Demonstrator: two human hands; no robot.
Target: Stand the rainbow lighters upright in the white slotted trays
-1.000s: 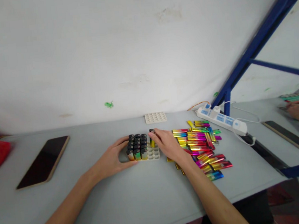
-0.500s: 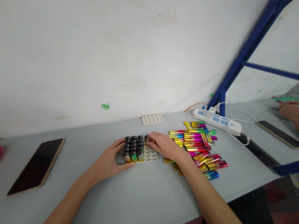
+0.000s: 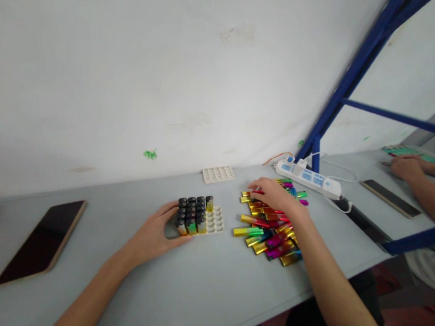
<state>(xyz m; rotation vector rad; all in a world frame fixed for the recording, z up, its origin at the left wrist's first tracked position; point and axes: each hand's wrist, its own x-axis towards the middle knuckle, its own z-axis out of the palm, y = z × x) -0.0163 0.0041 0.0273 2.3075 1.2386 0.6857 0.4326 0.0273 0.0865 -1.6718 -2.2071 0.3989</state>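
A white tray with round-edged pockets [image 3: 216,224] stands on the table, its left part filled with upright lighters [image 3: 190,216] with black tops. One yellowish lighter [image 3: 210,204] stands alone at the back of the following column; pockets in front of it are bare. My left hand [image 3: 153,236] grips the tray's left end, thumb along the front and fingers behind. Over the pile of shiny coloured lighters [image 3: 269,240] is my right hand [image 3: 272,196], its fingertips closed at a red and gold lighter [image 3: 258,192]. Its thumb is partly hidden.
A second white tray [image 3: 218,174] lies by the wall. A power strip [image 3: 307,177] with cables sits behind the pile, beside a blue metal frame [image 3: 316,148]. Dark tablet-like slabs lie left [image 3: 42,241] and right [image 3: 390,197]. Another person's hands [image 3: 408,167] are at far right.
My right hand has left the tray and moved right to the pile; the lighter it was at now stands in the back pocket. My left hand stays at the tray. The view has shifted slightly.
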